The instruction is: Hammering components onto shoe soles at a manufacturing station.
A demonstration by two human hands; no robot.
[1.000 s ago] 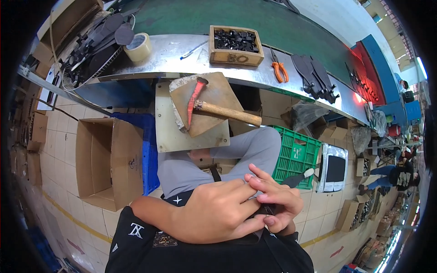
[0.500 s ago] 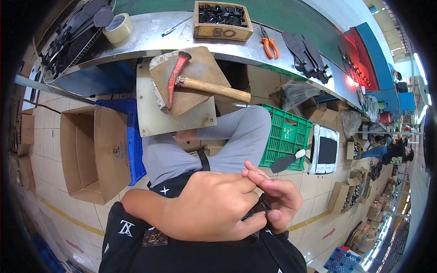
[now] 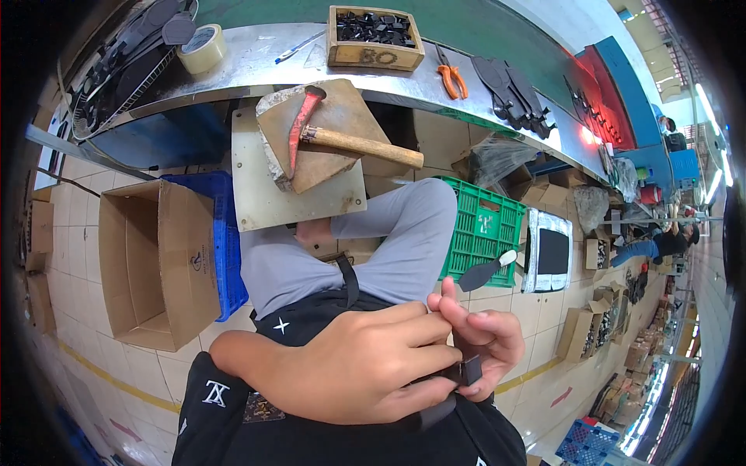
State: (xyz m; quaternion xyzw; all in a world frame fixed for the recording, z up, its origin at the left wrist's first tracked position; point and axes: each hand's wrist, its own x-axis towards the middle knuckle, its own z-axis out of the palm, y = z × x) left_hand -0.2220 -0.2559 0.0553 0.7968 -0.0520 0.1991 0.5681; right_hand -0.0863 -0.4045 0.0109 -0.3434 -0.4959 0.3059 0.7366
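Observation:
In front of my black shirt, both hands meet around a dark piece with a small black block-like end (image 3: 471,370); most of it is hidden behind my fingers. My left hand (image 3: 381,357) comes across from the left, its fingers closed on the piece. My right hand (image 3: 493,342) grips the same piece from the other side, its thumb below and fingers curled above. A dark insole-shaped piece with a white tip (image 3: 480,275) lies at the green crate (image 3: 486,221), just beyond my right hand.
A wooden-handled hammer (image 3: 361,146) rests on a stone-and-board block (image 3: 342,105) beyond my lap. On the metal bench are a wooden box of black pieces (image 3: 375,58), orange-handled pliers (image 3: 451,80), dark flat parts (image 3: 513,93) and tape (image 3: 202,49). A cardboard box (image 3: 183,272) stands left.
My hands have shifted slightly right and down. The black block-like end now shows more clearly between my fingers. The view has moved a little.

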